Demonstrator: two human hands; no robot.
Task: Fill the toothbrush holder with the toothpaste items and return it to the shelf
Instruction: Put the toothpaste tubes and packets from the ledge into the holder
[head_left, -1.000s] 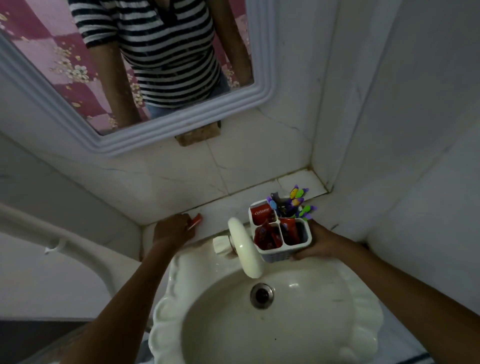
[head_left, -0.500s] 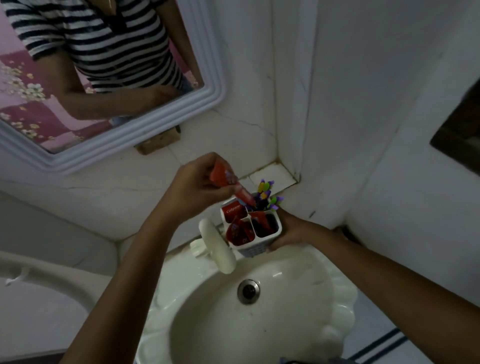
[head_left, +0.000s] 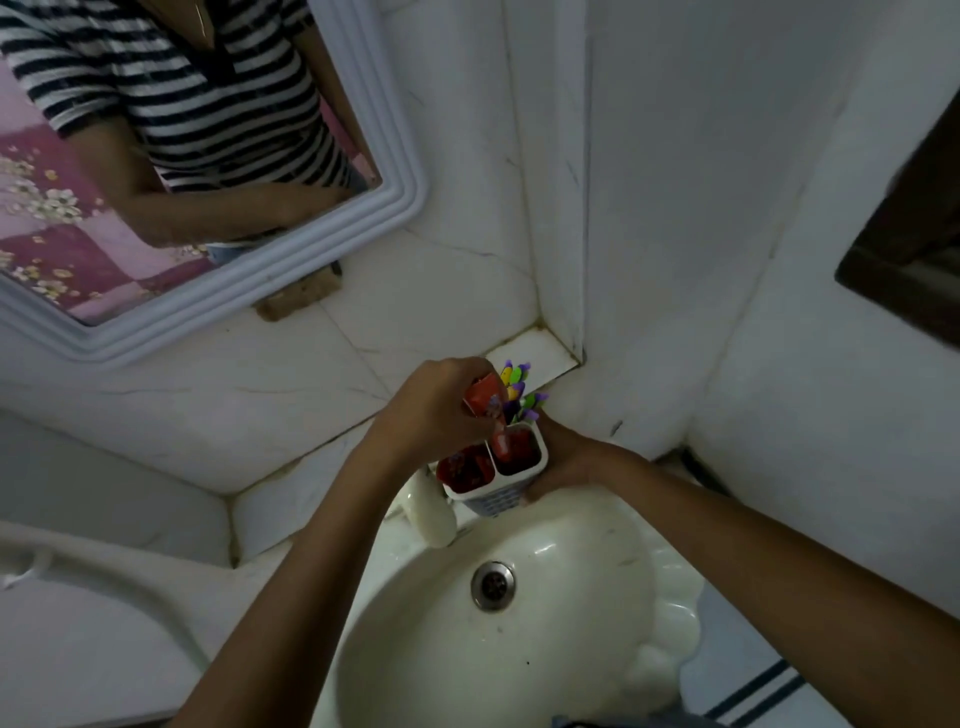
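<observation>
A white toothbrush holder (head_left: 497, 498) with several compartments hangs over the back of the sink, gripped from the right side by my right hand (head_left: 566, 457). Red toothpaste tubes fill its front compartments, and colourful toothbrushes (head_left: 519, 387) stick up from the back. My left hand (head_left: 441, 410) is closed on a small red toothpaste tube (head_left: 485, 402), whose lower end dips into a compartment of the holder. The white tiled shelf (head_left: 535, 348) runs behind the sink into the corner.
Below the holder sits a cream sink (head_left: 519, 613) with a drain (head_left: 492, 584), and a cream tap (head_left: 428, 514) stands just left of the holder. A white-framed mirror (head_left: 332, 249) hangs on the wall above. White walls close in on the right.
My left hand lifted a red tube from the shelf and brought it right and down into the holder. My right hand kept the holder near the corner.
</observation>
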